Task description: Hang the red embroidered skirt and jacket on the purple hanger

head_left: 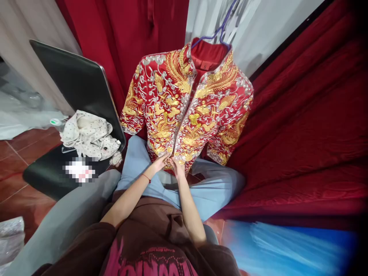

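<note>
A red jacket (198,119) with gold and silver embroidery hangs in front of me on a purple hanger (221,30). Its stand collar is open and a small label shows inside the neck. The front edges run down close together to my hands. My left hand (161,162), a red string on its wrist, is closed on the jacket's lower front edge. Beside it, my right hand (177,167) pinches the other front edge near the hem. The fingertips almost meet, and what lies between them is too small to make out.
To my left stands a black chair (77,84) with a spotted white cloth (86,134) and a blurred-out item on its seat. Red curtains (304,134) hang behind and on the right. Blue plastic-like sheeting (287,249) lies at lower right.
</note>
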Demonstrator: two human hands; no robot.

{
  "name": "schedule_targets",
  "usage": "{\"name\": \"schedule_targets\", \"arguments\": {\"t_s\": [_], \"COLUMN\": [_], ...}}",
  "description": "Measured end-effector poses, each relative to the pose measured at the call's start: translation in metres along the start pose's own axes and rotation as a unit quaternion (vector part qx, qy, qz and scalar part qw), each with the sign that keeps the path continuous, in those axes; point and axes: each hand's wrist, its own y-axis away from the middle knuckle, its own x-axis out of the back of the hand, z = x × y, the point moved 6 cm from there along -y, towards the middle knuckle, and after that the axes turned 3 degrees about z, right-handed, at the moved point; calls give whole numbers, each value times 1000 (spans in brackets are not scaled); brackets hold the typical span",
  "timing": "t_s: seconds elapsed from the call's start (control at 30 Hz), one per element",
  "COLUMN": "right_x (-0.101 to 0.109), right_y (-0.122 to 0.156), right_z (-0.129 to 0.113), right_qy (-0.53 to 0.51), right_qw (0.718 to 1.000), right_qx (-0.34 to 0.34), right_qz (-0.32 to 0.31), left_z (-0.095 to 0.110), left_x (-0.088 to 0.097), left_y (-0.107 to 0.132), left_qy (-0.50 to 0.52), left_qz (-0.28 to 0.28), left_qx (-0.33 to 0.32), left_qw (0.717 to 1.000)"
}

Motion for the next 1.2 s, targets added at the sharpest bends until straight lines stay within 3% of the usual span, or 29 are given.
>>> {"name": "schedule_targets", "arguments": {"t_s": [0.2,0.4,0.73,0.93,1.2], "right_x": [8,3,-1,2,2], "right_y": [-1,3,6,6,3], "right_z": [-1,-6,-12,-12,-10], "right_qy": [18,0,8,15,29], "right_qw": [999,999,996,992,993], "right_qx": [13,47,89,125,114], "right_qz": [26,21,4,16,14], "left_z": [-5,-8,-5,-8,-13], "left_x": [-5,-11,-15,-13,-11], "left_y": [7,11,14,13,8], "left_qy": [-9,-3,-20,-24,-23], "left_qz": [-13,-34,1,-12,-23], "left_qx": [8,-10,-48,-46,-55], "left_qw": [1000,999,999,999,998]}}
